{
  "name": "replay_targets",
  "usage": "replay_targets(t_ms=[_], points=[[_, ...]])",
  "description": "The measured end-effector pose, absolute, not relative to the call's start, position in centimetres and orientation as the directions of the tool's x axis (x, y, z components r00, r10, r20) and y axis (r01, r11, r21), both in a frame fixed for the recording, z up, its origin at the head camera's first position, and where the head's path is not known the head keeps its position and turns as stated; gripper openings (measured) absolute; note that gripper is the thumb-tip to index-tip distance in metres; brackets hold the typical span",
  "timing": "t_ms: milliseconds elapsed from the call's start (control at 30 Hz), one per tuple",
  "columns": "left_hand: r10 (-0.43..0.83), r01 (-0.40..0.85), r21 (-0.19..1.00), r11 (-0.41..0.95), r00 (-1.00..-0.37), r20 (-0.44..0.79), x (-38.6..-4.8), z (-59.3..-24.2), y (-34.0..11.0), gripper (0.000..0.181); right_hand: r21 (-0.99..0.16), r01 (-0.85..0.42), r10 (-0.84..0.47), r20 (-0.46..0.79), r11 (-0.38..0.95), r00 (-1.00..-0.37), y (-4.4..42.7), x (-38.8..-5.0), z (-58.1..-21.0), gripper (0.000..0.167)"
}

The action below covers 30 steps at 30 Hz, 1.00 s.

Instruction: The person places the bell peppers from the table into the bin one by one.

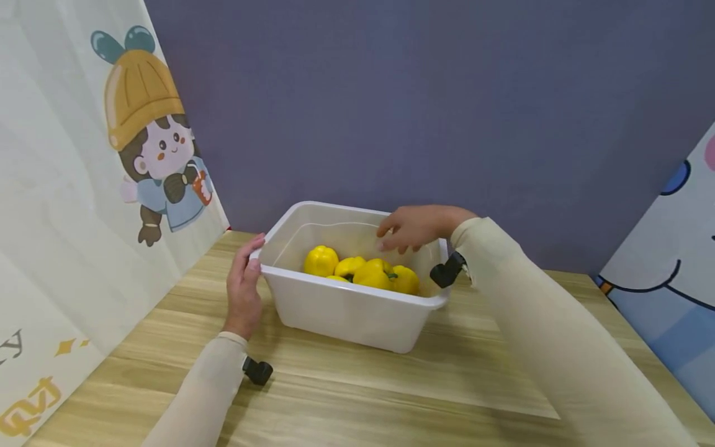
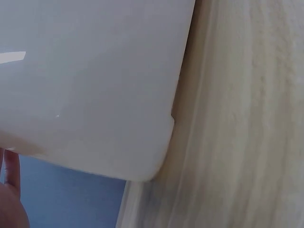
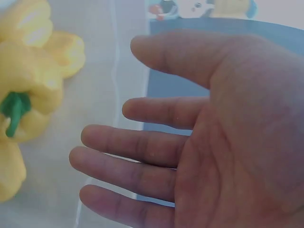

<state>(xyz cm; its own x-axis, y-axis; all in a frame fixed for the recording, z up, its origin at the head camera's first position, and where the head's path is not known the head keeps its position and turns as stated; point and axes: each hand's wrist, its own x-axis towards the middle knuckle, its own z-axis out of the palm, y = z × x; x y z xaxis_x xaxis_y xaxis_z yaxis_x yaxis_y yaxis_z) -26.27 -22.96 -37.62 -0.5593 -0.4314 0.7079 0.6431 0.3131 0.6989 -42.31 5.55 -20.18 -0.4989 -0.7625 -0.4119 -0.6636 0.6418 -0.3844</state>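
Note:
A white plastic bin [image 1: 346,315] stands on the wooden table, with several yellow bell peppers [image 1: 371,274] lying at its bottom. My left hand [image 1: 244,292] holds the bin at its left front corner, the thumb by the rim. In the left wrist view the bin's outer wall [image 2: 95,90] fills much of the picture, and only part of the hand shows at the lower left edge. Above the right part of the bin is my right hand [image 1: 416,226], holding nothing. The right wrist view shows its fingers [image 3: 137,145] spread apart, beside a bell pepper with a green stem [image 3: 16,111].
A wood-grain table [image 1: 335,391] lies under the bin. Close behind it rises a grey-blue panel [image 1: 419,105]. White panels with cartoon prints stand at the left [image 1: 67,155] and right [image 1: 665,248]. Both wrists carry small black cameras.

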Motion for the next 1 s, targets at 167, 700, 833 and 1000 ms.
replay_targets(t_ms=[167,700,833,1000], points=[[-0.475,0.628,0.720,0.295,-0.558,0.681,-25.7,-36.7,-22.9,0.049,-0.456,-0.653,-0.796,-0.328,0.605,-0.509,8.2,-42.3,-19.5,0.058],[-0.235,0.433,0.576,0.694,-0.620,0.749,-24.8,-32.2,-23.1,0.031,-0.584,-0.605,-0.756,-0.022,0.541,-0.655,18.0,-39.5,-20.6,0.051],[-0.142,0.414,0.479,0.774,-0.623,0.769,-24.7,-31.3,-22.5,0.036,-0.590,-0.591,-0.743,-0.023,0.550,-0.669,19.6,-38.7,-21.5,0.052],[-0.035,0.304,0.360,0.882,-0.719,0.694,-24.3,-30.1,-21.3,0.042,-0.536,-0.596,-0.715,-0.022,0.599,-0.699,20.9,-37.6,-22.7,0.055]])
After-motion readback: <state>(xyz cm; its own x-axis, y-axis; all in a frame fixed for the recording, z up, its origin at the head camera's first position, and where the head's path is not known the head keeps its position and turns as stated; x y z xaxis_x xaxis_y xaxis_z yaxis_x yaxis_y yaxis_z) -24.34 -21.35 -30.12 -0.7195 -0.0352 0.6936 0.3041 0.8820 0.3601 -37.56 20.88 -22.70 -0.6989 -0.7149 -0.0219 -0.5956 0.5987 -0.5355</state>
